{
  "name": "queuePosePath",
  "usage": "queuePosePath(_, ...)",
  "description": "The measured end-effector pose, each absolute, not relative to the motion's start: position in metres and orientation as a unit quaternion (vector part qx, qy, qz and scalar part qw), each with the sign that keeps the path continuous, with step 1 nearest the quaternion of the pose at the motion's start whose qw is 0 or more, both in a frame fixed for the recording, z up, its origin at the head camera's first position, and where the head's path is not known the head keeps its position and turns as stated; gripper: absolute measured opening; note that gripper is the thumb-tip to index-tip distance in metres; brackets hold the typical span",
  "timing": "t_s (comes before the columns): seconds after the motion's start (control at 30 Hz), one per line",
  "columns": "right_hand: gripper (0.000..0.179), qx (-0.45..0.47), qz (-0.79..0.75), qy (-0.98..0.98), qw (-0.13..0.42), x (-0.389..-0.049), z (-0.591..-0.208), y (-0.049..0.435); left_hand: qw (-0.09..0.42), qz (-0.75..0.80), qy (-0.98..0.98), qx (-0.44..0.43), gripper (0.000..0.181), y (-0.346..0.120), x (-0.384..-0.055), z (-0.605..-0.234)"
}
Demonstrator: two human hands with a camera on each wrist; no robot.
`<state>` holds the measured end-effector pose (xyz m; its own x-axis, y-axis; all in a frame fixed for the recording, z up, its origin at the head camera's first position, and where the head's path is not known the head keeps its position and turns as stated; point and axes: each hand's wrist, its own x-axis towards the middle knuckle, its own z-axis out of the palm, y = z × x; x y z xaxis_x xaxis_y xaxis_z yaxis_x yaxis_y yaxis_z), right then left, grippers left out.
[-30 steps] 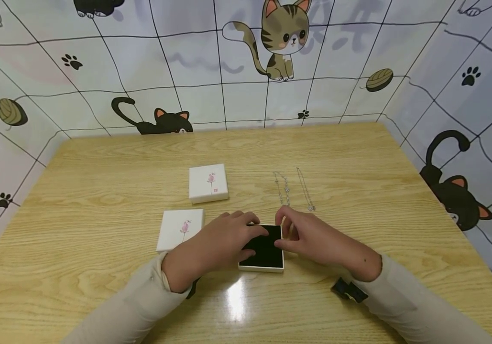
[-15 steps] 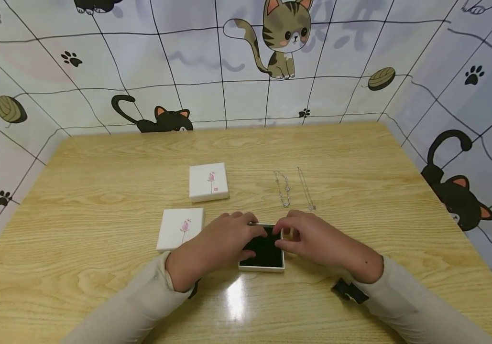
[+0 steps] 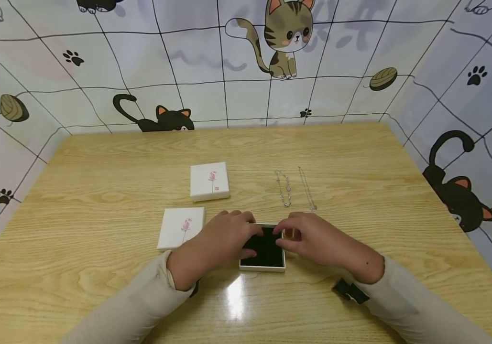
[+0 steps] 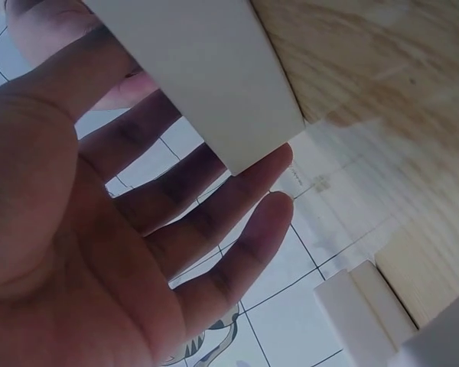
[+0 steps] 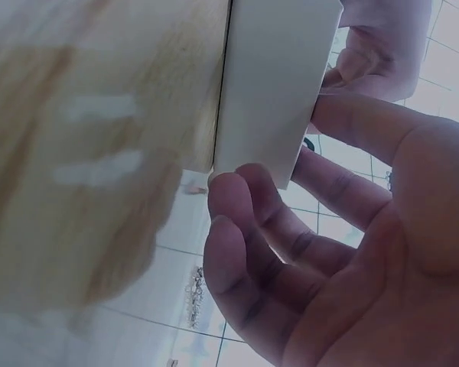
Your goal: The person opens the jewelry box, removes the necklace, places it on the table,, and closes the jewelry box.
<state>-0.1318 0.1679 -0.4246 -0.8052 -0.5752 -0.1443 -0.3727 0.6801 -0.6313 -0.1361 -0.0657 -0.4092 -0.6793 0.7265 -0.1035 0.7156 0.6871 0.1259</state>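
A white gift box [image 3: 263, 269] without its lid lies on the table in the head view, its inside lined with a black pad [image 3: 267, 251]. My left hand [image 3: 224, 239] grips its left side, with thumb and index finger over the pad and other fingers past the far corner. At the right rim, my right hand [image 3: 310, 236] holds the box wall, thumb and index finger reaching inside. The right wrist view shows curled fingers [image 5: 233, 199] by the outer wall of the box [image 5: 271, 92]. In the left wrist view, fingers [image 4: 268, 222] extend beside the box wall [image 4: 206, 76].
Two white boxes with a pink flower, one farther back [image 3: 209, 181] and one nearer [image 3: 181, 228], sit left of the hands. A silver bracelet-like chain [image 3: 288, 188] and a thin chain with a pendant [image 3: 308, 188] lie behind the right hand on the wooden table [image 3: 112, 177].
My right index finger has moved from outside the right rim to over the black pad, and that hand has drawn slightly back from the chains. The left hand stays nearly still.
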Motion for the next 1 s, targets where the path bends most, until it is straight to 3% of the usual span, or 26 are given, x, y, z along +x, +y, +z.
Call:
queuePosePath(0.53,0.026,-0.250,-0.298,0.901,0.193,-0.133,-0.420,0.168,0.077,0.048,0.913,0.397,0.034,-0.068,-0.137,-0.408)
queuePosePath(0.87,0.022,-0.278,-0.300,0.899,0.157,-0.132,-0.421,0.170,-0.023,0.124,0.899,0.420,0.027,-0.101,-0.144,-0.397)
queuePosePath(1.0,0.045,-0.251,-0.313,0.900,0.171,-0.131,-0.419,0.171,-0.036,0.135,0.899,0.416,0.026,-0.124,-0.144,-0.397)
